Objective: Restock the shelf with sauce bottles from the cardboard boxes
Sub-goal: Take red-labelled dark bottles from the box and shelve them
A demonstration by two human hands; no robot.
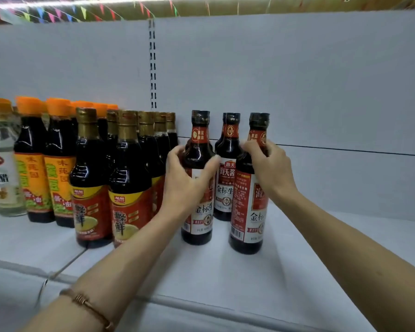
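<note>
Two dark glass black-capped sauce bottles (197, 178) (248, 188), heavy, slick, breakable, sit gripped at their shoulders inside left hand (185, 180) and right hand (271, 166) fingers

Coloured bunting flags (82, 10) hang overhead under a bright strip light (153, 0); a thin bracelet (86, 305) circles one wrist

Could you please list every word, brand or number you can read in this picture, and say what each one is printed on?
"海天" on the red label of the middle black-capped bottle.
"金标生" lower on that label, and on the bottle the left hand holds.
"加加" on the two front gold-capped bottles.
"鲜" large on their labels.
"醋" on the clear bottle.
Fine print, barcodes and the date code on the bottle in the right hand are too small to read.
</note>
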